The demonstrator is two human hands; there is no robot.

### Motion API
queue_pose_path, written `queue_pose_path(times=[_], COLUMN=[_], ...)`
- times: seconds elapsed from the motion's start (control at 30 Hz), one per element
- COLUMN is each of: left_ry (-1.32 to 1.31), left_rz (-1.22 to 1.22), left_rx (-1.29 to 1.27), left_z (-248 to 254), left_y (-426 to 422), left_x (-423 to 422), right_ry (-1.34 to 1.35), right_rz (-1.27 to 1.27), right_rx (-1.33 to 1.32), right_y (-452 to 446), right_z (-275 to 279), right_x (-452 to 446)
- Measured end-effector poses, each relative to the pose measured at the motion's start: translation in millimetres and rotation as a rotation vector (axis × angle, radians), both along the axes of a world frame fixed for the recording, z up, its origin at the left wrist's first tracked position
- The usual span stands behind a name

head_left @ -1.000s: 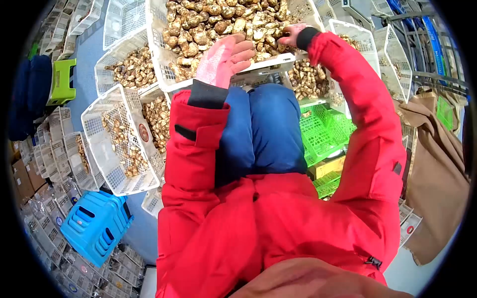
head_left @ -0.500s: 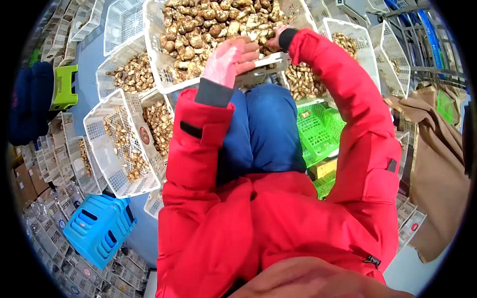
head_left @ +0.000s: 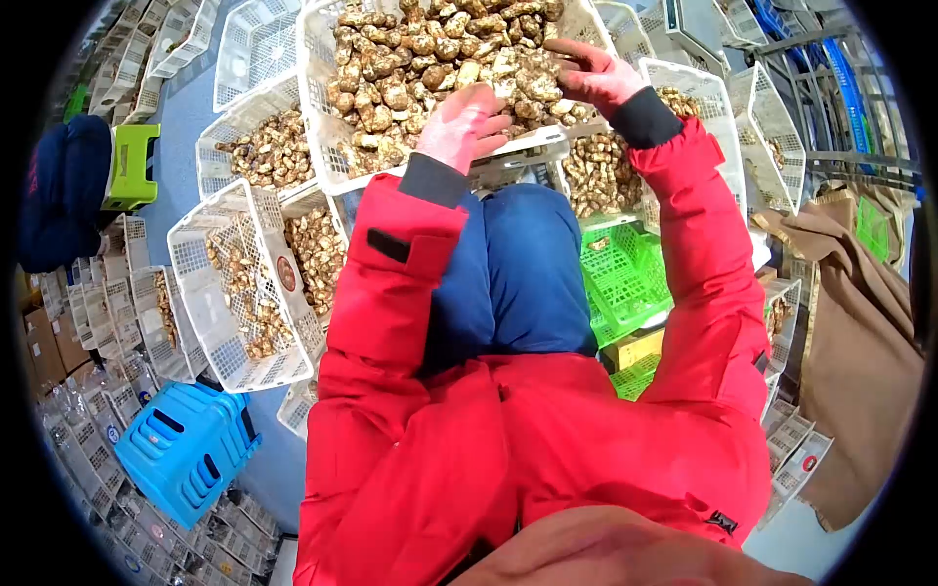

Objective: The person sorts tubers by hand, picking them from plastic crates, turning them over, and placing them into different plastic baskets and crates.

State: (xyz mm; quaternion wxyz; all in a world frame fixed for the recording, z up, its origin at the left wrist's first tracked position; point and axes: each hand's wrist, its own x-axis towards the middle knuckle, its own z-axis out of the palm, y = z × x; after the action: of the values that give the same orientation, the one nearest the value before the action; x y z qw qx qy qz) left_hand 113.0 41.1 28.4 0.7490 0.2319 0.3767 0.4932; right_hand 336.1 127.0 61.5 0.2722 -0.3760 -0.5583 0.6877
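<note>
A large white plastic crate (head_left: 322,127) in front of me is heaped with stubby brown-and-white mushrooms (head_left: 430,59). Over its near side hovers my left hand (head_left: 465,127), fingers loosely stretched and somewhat apart, with nothing visible in them. My right hand (head_left: 601,80) is above the crate's right part, fingers extended toward the pile and the thumb side lower. It appears to hold nothing; whether its fingertips touch the mushrooms is hard to tell.
Smaller white baskets of mushrooms surround me, including a tilted basket (head_left: 239,283) at left and one (head_left: 598,166) by my right sleeve. A green basket (head_left: 625,278) sits beside my knee. A blue plastic stool (head_left: 186,449), a green stool (head_left: 130,166) and brown cloth (head_left: 860,361) lie farther out.
My right hand has drawn back from among the mushrooms and shifted to the right, its fingers now spread. The left hand has dipped slightly and remains over the near edge.
</note>
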Motion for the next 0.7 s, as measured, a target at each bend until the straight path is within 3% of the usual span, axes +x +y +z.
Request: queue_pose_path(times=[0.07,0.13,0.2,0.23,0.27,0.33,0.47,0.53,0.63,0.67,0.7], left_ry=[-0.054,0.094,0.161,0.003,0.024,0.081,0.013,-0.029,0.087,0.125,0.39], left_rz=[0.038,0.048,-0.003,0.038,0.019,0.074,0.123,0.115,0.068,0.054,0.069], left_rx=[0.103,0.093,0.108,0.127,0.148,0.112,0.073,0.069,0.209,0.256,0.239], left_z=[1,8,6,5,2,3,3,0,-15,-11,-2], left_y=[-1,0,1,-2,-2,-5,-9,-11,-4,-4,-7], left_x=[16,24,24,25,23,26,24,22,23,24,24], right_ry=[0.068,0.112,0.011,-0.06,-0.137,-0.072,0.098,-0.011,-0.234,-0.023,-0.102], right_rz=[0.045,0.114,0.105,0.127,0.17,0.171,0.061,0.046,-0.01,0.014,0.038], right_rx=[0.084,0.109,0.274,0.248,0.298,0.289,0.019,0.074,0.339,0.31,0.351], right_y=[-15,-21,-31,-31,-33,-31,-39,-41,-45,-47,-50], right_z=[-2,-3,13,14,22,11,2,4,9,7,12], right_x=[-6,-8,-19,-17,-19,-18,-22,-24,-37,-42,-44])
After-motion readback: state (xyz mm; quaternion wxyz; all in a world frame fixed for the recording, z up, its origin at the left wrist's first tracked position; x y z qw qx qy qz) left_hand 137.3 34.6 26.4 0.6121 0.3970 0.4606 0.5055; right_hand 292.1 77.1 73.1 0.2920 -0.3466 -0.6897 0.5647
